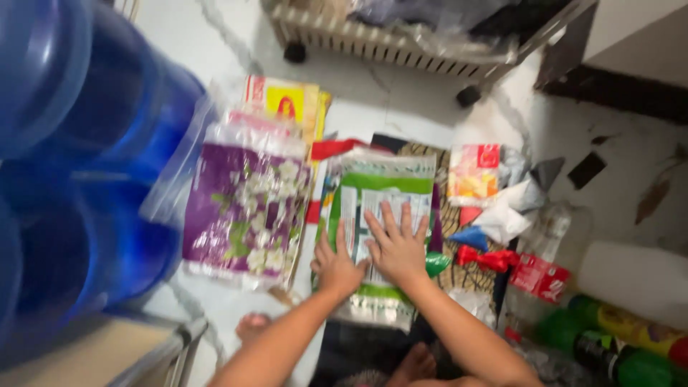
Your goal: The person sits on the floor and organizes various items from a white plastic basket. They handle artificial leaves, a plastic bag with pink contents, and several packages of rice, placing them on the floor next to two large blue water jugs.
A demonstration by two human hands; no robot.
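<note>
Both hands, left hand (337, 266) and right hand (396, 247), lay open-palmed, gripping nothing, flattening a green-and-white plastic packet (378, 193); it looked light, limp, slippery, best pinched at an edge.

Green-and-white pouch (378, 215), purple white-flowered bag (246, 208), yellow-and-red packet (287, 100), deep blue water jugs (79, 143), red wrapper (539, 276).

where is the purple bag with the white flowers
In the head view the purple flowered bag lies flat on the floor left of centre, between the big blue water jugs and the green-and-white bag that both hands press on.
</note>
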